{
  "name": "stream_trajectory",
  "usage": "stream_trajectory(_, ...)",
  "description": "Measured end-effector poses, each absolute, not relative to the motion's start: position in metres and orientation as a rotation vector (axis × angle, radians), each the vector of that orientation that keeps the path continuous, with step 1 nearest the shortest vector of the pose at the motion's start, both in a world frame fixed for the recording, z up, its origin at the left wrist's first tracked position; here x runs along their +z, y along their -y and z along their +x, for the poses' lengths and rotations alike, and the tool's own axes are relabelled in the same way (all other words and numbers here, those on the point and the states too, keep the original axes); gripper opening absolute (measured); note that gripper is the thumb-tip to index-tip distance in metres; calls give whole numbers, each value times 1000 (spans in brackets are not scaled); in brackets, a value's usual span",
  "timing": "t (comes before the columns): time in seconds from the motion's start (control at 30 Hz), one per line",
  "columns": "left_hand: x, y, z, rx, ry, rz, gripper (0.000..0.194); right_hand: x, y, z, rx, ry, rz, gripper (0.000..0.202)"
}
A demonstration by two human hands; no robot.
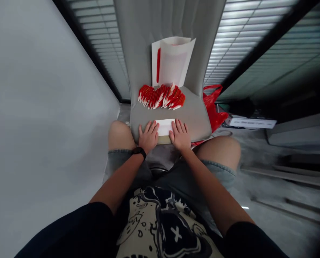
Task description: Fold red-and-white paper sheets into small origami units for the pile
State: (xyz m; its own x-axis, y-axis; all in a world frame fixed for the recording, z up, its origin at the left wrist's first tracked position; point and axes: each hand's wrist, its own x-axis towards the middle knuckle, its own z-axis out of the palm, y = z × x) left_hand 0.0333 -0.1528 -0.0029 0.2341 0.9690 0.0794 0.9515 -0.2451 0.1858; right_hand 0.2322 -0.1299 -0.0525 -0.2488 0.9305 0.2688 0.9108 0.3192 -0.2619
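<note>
A white piece of paper (165,127) lies flat near the front edge of the grey chair seat, with a beige strip along its lower side. My left hand (148,136) rests flat at the paper's left end, fingers spread. At the right end my right hand (180,135) lies with its fingers stretched out, touching the paper. Behind them, a fanned row of red and white folded pieces (162,96) stretches across the seat. Curled white sheets with a red strip (173,62) stand against the chair's backrest.
The grey chair (197,114) stands between my knees. A red plastic bag (214,109) hangs at its right side, near a white box (252,123) on the floor. A pale wall (47,107) rises on the left; blinds are behind.
</note>
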Motion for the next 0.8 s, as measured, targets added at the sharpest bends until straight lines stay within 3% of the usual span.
stream_trajectory(0.8, -16, 151, 36, 610, -1922, 2335, 52, -52, 134, 227, 11, 2166, -1686, 56)
